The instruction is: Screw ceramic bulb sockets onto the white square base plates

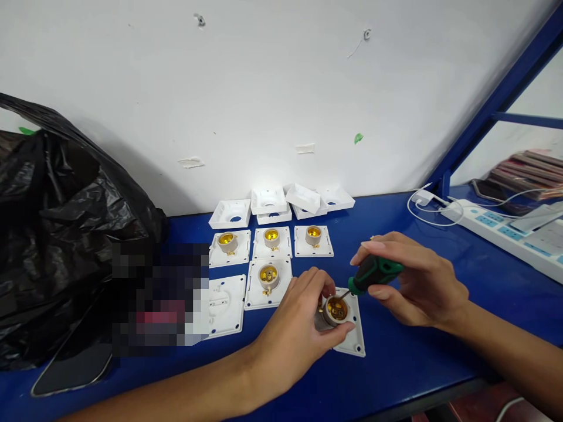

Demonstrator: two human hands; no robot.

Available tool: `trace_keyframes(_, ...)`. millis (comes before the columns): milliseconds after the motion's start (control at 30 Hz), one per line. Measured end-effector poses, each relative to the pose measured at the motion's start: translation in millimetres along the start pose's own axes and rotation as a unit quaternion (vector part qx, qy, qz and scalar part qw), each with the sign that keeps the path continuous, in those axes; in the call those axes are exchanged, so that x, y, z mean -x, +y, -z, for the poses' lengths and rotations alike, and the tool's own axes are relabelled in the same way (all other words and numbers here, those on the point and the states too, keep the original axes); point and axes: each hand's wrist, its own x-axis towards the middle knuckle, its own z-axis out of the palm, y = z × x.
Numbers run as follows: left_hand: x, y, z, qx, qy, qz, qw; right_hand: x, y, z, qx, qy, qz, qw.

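Observation:
My left hand [303, 322] grips a round lamp socket [336, 310] with a brass-coloured inside, thumb and fingers on either side of its rim. Under that socket lies a square white base plate [355, 343], partly covered by my hand. In my right hand [417, 281] is a screwdriver [376, 273] with a green and black handle. Its shaft slants down to the left, and the tip is inside the socket's opening; the exact contact point is too small to make out.
Several white plates with brass-lined sockets [268, 274] stand behind my left hand. A plate without a socket [226, 305] lies left of them. White square covers [231, 214] sit by the wall. A black plastic bag [79, 234] is at left, a power strip [501, 225] at right.

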Motion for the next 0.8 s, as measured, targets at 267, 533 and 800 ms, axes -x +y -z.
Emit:
trace_keyframes(267, -0.1, 0.7, -0.5, -0.004, 0.002, 0.000, 1.000, 2.7, 2.1, 0.8, -0.033, -0.031, -0.038, 0.998)
trace_keyframes(533, -0.2, 0.9, -0.2, -0.001, -0.004, 0.003, 1.000, 2.8, 1.9, 0.6, -0.053, -0.053, -0.045, 0.996)
trace_keyframes(800, -0.8, 1.9, -0.3, 0.003, -0.005, -0.001, 1.000, 2.2, 4.4, -2.1, -0.041, -0.015, -0.033, 0.999)
